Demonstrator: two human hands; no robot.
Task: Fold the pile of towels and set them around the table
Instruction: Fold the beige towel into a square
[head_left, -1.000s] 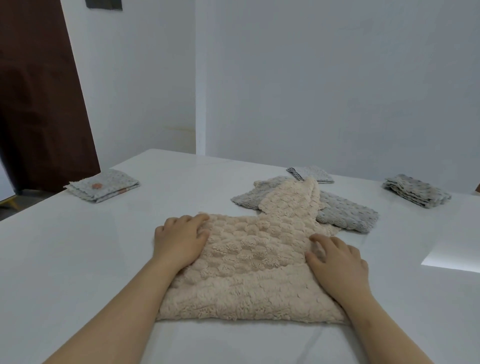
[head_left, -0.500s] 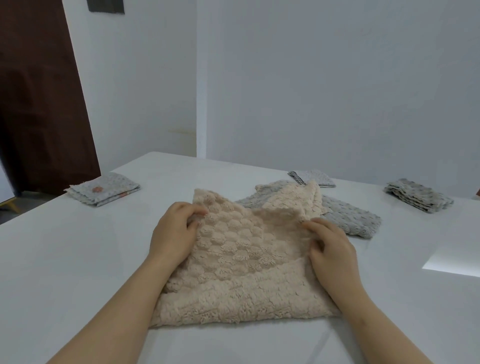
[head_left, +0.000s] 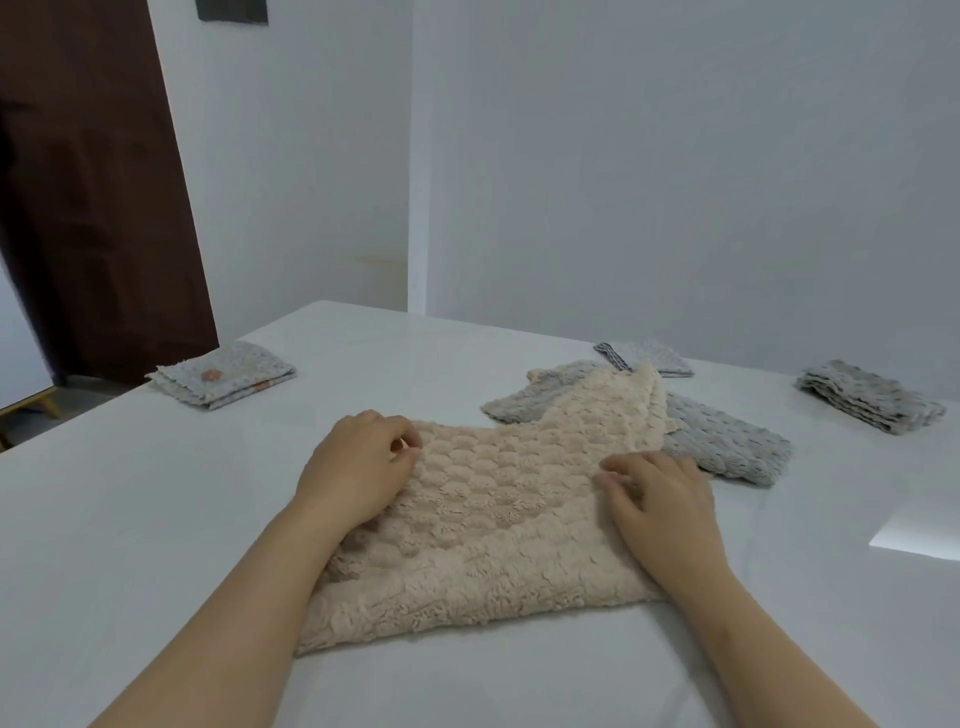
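white walls (head_left: 675, 156) and a dark brown door (head_left: 88, 182) stand behind a glossy white desk (head_left: 156, 519). near the front middle of the desk lies a beige towel (head_left: 493, 519), fluffy and bubble-textured, spread mostly flat, with one far corner reaching up and lying over an unfolded grey towel (head_left: 727, 436) behind it. the person's left hand (head_left: 358, 467) rests on the beige towel's far left corner with the fingers curled in tight; whether thumb and finger actually pinch the cloth cannot be told. the right hand (head_left: 665, 504) lies palm down on the towel's right side, fingers loosely bent and spread, fingertips touching the pile, gripping nothing. both bare forearms come in from the bottom edge. three folded towels sit well apart around the desk: a pale grey folded towel with small orange marks (head_left: 223, 376) near the left edge, a grey folded towel (head_left: 872, 397) near the right edge, and a small light folded towel with a dark patterned trim (head_left: 649, 356) at the far side, just behind the unfolded grey one.
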